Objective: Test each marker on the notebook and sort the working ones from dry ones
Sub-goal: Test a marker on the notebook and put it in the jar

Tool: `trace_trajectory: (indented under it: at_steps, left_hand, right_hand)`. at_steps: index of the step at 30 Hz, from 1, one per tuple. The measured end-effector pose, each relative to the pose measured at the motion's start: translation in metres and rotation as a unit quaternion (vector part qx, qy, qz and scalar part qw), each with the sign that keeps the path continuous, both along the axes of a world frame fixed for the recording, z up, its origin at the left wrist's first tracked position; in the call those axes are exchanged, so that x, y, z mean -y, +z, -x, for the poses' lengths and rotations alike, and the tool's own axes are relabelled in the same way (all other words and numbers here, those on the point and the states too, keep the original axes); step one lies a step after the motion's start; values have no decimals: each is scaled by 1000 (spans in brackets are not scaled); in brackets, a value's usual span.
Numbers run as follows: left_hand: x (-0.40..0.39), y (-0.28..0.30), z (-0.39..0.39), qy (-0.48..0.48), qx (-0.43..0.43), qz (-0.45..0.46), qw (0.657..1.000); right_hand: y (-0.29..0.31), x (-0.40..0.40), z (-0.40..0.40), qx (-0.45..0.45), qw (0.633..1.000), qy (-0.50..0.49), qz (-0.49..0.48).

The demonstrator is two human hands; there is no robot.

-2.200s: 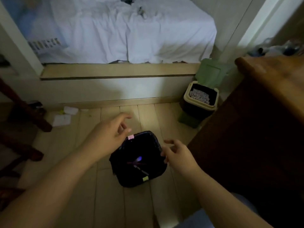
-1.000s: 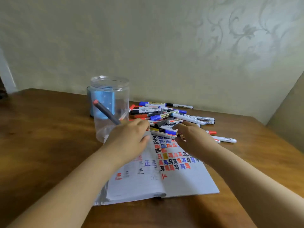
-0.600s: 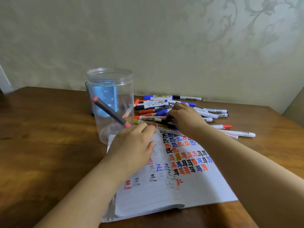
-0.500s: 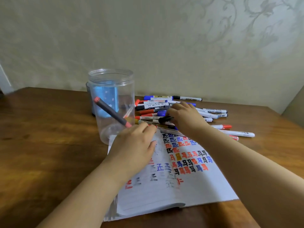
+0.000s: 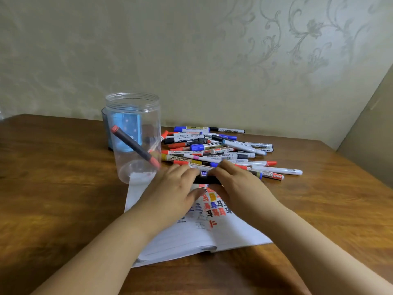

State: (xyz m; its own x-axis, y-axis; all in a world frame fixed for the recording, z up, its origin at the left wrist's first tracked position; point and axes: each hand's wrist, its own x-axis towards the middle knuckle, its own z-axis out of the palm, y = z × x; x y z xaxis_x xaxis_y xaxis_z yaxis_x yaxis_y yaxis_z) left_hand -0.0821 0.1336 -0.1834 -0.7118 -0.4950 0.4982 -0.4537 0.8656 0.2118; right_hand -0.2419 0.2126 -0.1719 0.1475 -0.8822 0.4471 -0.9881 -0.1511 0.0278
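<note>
An open notebook (image 5: pixel 229 233) with red, blue, black and yellow test marks lies on the wooden table (image 5: pixel 53 188). My left hand (image 5: pixel 174 186) and my right hand (image 5: pixel 236 184) meet over its top edge, each gripping one end of a black marker (image 5: pixel 207 179) held level between them. Behind the hands lies a pile of several markers (image 5: pixel 214 150) with red, blue and black caps. A clear plastic jar (image 5: pixel 135 135) stands to the left, with a dark marker with red ends (image 5: pixel 135 146) leaning inside it.
A blue container (image 5: pixel 125 133) stands behind the jar, seen through it. The patterned wall runs close behind the marker pile. The table's right edge slopes down at the far right.
My right hand drew a black marker out of the pile and back over the notebook. My left hand left the page and took hold of the marker's other end.
</note>
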Motion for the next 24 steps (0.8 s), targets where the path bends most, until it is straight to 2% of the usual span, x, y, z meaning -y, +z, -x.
trace_trajectory:
  at_steps: [5,9,13,17,19,22,24]
  left_hand:
    - [-4,-4,2,-38,65,-33,997]
    - [-4,-7,4,-55,87,-37,994]
    - [-3,-7,5,-84,103,-98,986]
    - [-3,-6,5,-97,108,-126,981]
    - [-3,-6,5,-96,110,-123,982]
    - [-4,-5,5,-84,76,-116,987]
    - [-4,-4,3,-69,53,-96,992]
  right_hand:
    - [-25,-7,-6,-31,999,-13,-1]
    - [-34,-11,-13,-9,1000,-5,-19]
    - [-33,-15,-11,4,998,7,-58]
    - [-27,-21,-2,-10,997,7,-77]
    - [-25,-23,4,-32,998,5,-48]
    - [-21,-23,-1,-3,998,-3,-58]
    - [-19,-22,-1,30,992,-66,-103]
